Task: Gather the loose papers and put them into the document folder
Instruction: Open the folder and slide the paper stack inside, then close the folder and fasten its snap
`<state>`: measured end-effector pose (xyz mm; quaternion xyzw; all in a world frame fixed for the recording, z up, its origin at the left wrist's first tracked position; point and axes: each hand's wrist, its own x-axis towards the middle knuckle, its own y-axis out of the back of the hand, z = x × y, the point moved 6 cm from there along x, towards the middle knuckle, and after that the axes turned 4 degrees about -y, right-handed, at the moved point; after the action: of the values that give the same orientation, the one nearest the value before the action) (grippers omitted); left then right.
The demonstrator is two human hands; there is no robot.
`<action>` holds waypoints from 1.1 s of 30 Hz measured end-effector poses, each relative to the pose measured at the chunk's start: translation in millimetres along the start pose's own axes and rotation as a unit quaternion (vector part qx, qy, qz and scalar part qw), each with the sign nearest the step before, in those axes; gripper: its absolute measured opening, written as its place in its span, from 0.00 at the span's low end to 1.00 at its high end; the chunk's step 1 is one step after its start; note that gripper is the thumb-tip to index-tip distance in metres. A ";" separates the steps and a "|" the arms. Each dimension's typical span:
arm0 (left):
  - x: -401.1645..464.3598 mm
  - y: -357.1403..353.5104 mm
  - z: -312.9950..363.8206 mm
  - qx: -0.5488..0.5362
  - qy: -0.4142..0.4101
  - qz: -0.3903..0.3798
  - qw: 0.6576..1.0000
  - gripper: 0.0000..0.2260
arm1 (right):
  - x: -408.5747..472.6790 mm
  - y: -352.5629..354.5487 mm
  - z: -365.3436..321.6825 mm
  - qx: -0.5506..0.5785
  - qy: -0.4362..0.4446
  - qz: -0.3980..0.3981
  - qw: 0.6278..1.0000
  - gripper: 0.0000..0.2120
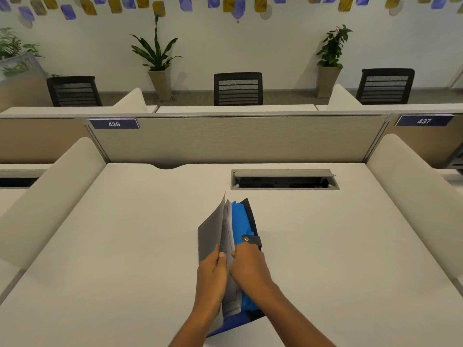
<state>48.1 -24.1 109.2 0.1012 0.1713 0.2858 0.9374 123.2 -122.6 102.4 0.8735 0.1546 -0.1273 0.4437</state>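
Two hands meet at the lower middle of the frame. The left hand (213, 269) grips the papers (228, 229) between thumb and fingers, sliding them into the blue folder (239, 221). The right hand (248, 265) is closed on the folder's edge, holding it open on the surface (125, 234).

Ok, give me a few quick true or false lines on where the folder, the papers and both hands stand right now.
1. Both hands are on the document folder. True: the left hand holds the grey front cover, the right hand the blue dividers.
2. The folder is snapped shut. False: it is spread open, its snap strap undone.
3. White papers sit inside, between the grey cover and the blue dividers. True.
4. Loose sheets lie scattered on the desk. False: none show on the desk.
5. The cable tray flap is closed. False: it stands open.
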 end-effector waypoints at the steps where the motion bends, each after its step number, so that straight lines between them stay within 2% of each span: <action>1: -0.3 -1.4 -0.1 0.005 -0.004 -0.004 1.000 0.20 | 0.3 -2.2 2.1 0.000 0.001 -0.006 1.000 0.11; 6: 2.1 -10.6 0.2 0.040 -0.024 -0.001 0.999 0.20 | 1.4 -1.7 8.7 -0.009 0.043 -0.015 0.999 0.10; 11: 1.2 -28.9 -4.0 0.080 -0.042 -0.033 0.995 0.20 | 3.6 10.9 25.7 -0.001 0.089 0.048 0.995 0.14; 16: 0.5 -58.3 -18.7 0.173 -0.063 -0.077 0.980 0.09 | 12.5 16.5 59.0 0.008 0.095 0.056 0.994 0.14; 21: 0.3 -87.5 -43.9 0.303 -0.039 -0.140 0.942 0.26 | 21.6 16.0 99.7 0.044 0.079 0.062 0.994 0.10; 26: 2.9 -103.8 -62.3 0.434 -0.055 -0.168 0.883 0.29 | 28.4 24.5 127.3 0.140 0.065 0.143 0.978 0.05; 29: 6.6 -105.6 -72.7 0.442 -0.056 -0.191 0.875 0.32 | 36.6 19.0 135.4 0.150 0.062 0.139 0.977 0.06; 33: 20.3 -90.3 -80.8 0.426 -0.089 -0.190 0.880 0.30 | 43.7 1.9 129.4 0.116 0.091 0.087 0.985 0.08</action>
<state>78.6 -78.7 3.5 0.4813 0.2080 -0.0086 0.8515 153.1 -222.2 13.8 0.9371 0.1020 -0.0255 0.3329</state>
